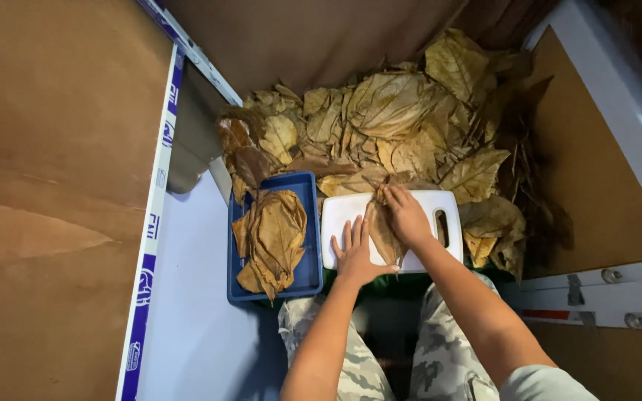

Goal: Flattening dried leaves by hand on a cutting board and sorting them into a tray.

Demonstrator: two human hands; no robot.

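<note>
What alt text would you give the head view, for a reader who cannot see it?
Seen from above, a person's left hand lies flat on a white cutting board while the right hand presses a dried brown leaf onto it. A blue tray of stacked leaves sits to the left, and a big pile of dried leaves lies beyond.

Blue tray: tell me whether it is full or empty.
Partly full: the blue tray holds a stack of dry brown leaves, with bare blue rim around it.

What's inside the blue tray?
The blue tray holds a stack of dry brown leaves piled on each other. Only the top leaves show; the lower ones and most of the tray's bottom are covered, so anything beneath stays hidden.
</note>
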